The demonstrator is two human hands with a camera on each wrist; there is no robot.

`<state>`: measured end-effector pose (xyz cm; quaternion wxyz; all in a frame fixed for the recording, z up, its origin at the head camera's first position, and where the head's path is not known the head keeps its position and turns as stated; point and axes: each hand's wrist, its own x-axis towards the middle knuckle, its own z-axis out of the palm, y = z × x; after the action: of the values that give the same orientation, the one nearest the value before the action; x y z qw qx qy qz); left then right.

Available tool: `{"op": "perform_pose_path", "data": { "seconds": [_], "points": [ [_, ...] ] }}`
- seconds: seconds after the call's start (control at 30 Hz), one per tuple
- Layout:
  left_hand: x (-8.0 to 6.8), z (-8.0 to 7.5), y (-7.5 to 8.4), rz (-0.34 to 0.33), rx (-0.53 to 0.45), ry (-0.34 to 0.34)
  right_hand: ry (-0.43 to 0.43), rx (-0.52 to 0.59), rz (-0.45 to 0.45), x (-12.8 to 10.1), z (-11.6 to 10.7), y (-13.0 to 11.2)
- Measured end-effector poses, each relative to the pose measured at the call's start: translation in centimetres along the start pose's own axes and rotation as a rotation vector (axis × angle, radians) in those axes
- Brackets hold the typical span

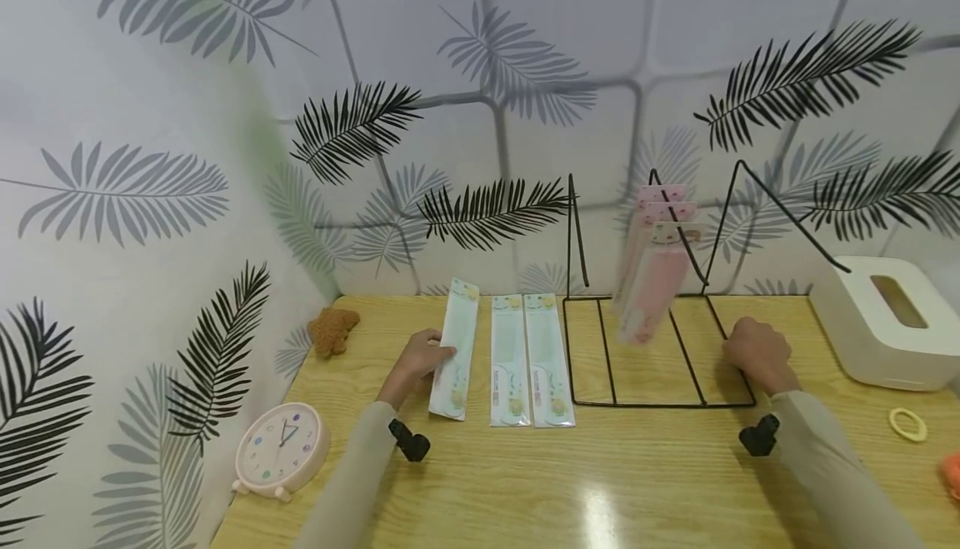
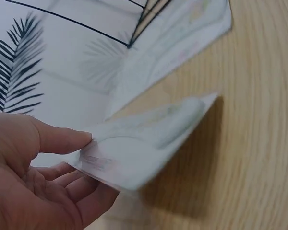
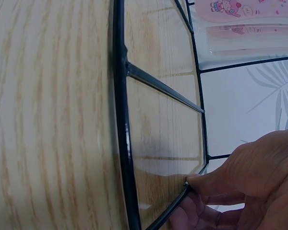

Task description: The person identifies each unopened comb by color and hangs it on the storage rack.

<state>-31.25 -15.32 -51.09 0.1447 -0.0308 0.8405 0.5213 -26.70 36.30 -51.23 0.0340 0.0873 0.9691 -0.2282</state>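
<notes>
Now left hand (image 1: 415,363) pinching pale green comb packet (image 1: 455,349), right hand (image 1: 756,353) gripping black wire rack (image 1: 652,403)

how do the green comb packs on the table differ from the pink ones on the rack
The green packs lie flat on the table, left of the wire rack; the pink packs hang from the rack's hook. Green packs lie side by side; pink ones overlap front to back. The left hand pinches one green pack; no hand touches the pink. Both are long, narrow clear sleeves.

The left hand (image 2: 33,177) pinches one end of a pale packet (image 2: 144,143), lifting it off the wooden table (image 2: 249,143).
</notes>
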Motion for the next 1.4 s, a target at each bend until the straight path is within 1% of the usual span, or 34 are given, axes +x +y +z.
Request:
{"op": "perform_pose_path", "data": {
  "seconds": [0.2,0.3,0.4,0.7,0.8,0.93,1.07,1.2,1.4],
  "points": [
    [-0.8,-0.3,1.7,0.064,-0.086,-0.041,-0.001,-0.005,0.016,-0.1,-0.1,-0.3],
    [-1.3,-0.3,2.8,0.103,-0.107,-0.049,0.003,-0.008,0.028,-0.1,-0.1,-0.4],
    [-1.7,-0.3,3.6,0.140,-0.136,-0.053,0.003,-0.002,0.020,-0.1,-0.1,-0.3],
    [-2.2,0.0,4.9,0.271,-0.210,-0.096,-0.010,-0.005,0.011,0.1,-0.1,-0.1],
    [-2.3,0.2,5.3,0.318,-0.252,-0.110,-0.011,-0.001,0.006,0.1,-0.1,0.0],
    [-2.5,0.5,6.1,0.365,-0.300,-0.133,-0.003,0.008,-0.004,0.1,-0.1,0.0],
    [-3.0,0.8,6.9,0.408,-0.313,-0.173,0.000,0.004,0.004,0.1,-0.2,0.0],
    [-3.4,1.2,7.6,0.429,-0.314,-0.204,-0.003,-0.009,0.015,0.1,-0.2,0.0],
    [-4.2,1.6,8.3,0.465,-0.299,-0.220,-0.009,-0.005,0.001,-0.2,-0.4,-0.2]
  ]
}}
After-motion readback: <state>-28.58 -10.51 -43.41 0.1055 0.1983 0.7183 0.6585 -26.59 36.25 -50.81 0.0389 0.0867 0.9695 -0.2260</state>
